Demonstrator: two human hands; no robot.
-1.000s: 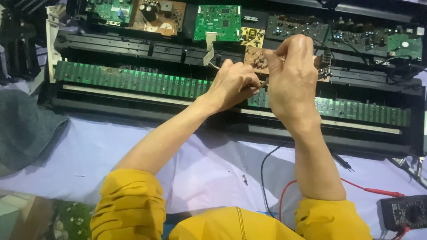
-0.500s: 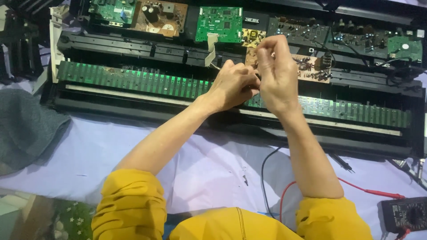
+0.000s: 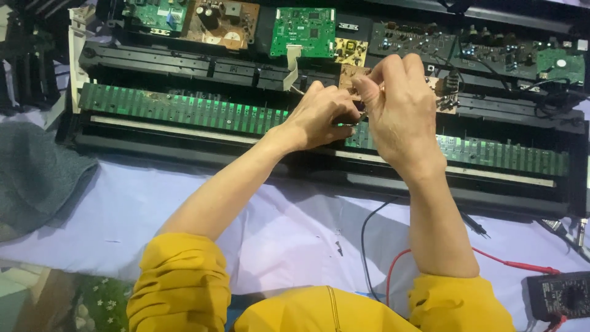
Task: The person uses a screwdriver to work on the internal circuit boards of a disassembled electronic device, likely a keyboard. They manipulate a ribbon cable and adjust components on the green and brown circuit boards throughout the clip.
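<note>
**Two hands on a small brown board**

The left hand [image 3: 322, 114] and the right hand [image 3: 393, 107] are close together, almost touching, over the middle of an opened-up keyboard [image 3: 332, 160]. Between them is a small brown circuit board [image 3: 350, 75]. Only its top corner shows, because the hands cover the rest. The right hand is curled, with its fingertips pinched together near that board. I cannot tell for sure what it grips. The left hand is curled too, with its fingers bent in toward the right hand. What it holds is hidden.

Under the hands runs a long green strip [image 3: 184, 110] from one side of the keyboard to the other. Behind the hands sit a green circuit board [image 3: 304, 31] and a little yellow board [image 3: 350, 52].

The keyboard lies on a desk with a pale cloth [image 3: 289, 233]. A black wire [image 3: 365, 246] and a red wire [image 3: 516, 264] lie on the cloth near the right arm. A black meter [image 3: 562, 295] sits at the right corner. A grey towel [image 3: 37, 175] lies at the left.
</note>
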